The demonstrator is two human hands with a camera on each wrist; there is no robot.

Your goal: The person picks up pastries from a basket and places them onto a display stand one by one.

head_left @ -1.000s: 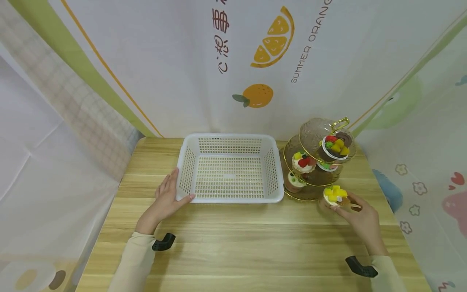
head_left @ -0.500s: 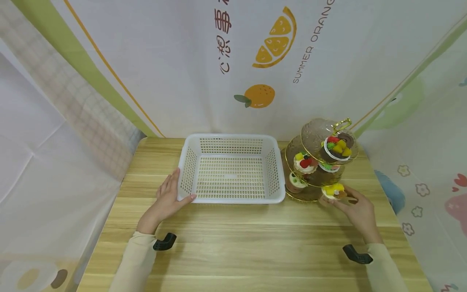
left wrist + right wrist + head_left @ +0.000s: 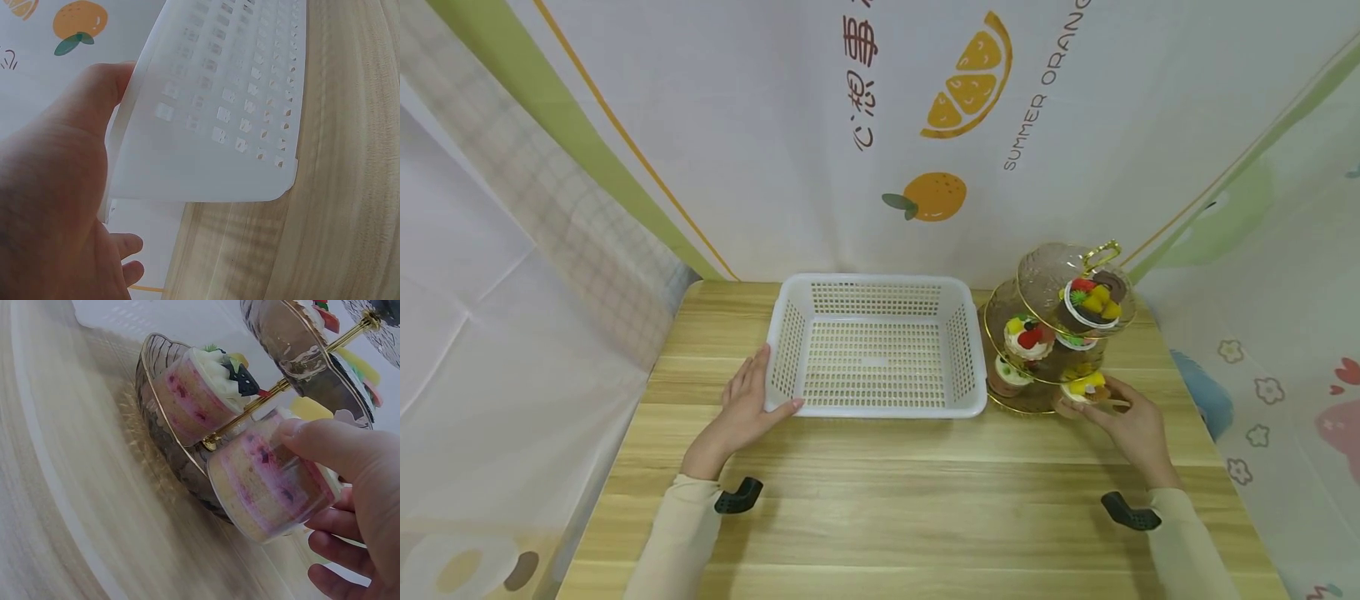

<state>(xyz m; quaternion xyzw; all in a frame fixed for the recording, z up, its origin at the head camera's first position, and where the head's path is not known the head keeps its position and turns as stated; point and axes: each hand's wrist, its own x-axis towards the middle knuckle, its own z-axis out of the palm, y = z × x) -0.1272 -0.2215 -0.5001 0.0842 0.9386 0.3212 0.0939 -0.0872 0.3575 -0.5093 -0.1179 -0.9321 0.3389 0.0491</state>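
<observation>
At the stand's lowest tier, my right hand [image 3: 1138, 429] holds a clear dessert cup [image 3: 1084, 390] between thumb and fingers. In the right wrist view this cup [image 3: 269, 481] is tilted, showing pink and cream cake layers beside the tier's gold rim; yellow cubes top it. A second layered cup [image 3: 197, 397] sits in that tier. The three-tier stand [image 3: 1028, 408] has smoky clear plates and a gold handle. My left hand [image 3: 745, 408] rests at the front left corner of a white perforated basket [image 3: 880, 412], thumb along the rim, fingers extended outside. The basket holds nothing.
Higher on the stand are a chocolate cupcake [image 3: 1090, 304] with fruit on the top tier and a strawberry-topped cream cake [image 3: 1028, 337] on the middle one. The wooden table [image 3: 910, 500] meets printed white cloth [image 3: 745, 167] behind.
My right hand has moved slightly left and away from me, bringing the dessert cup from in front of the stand to its bottom tier. The left hand stays at the basket corner.
</observation>
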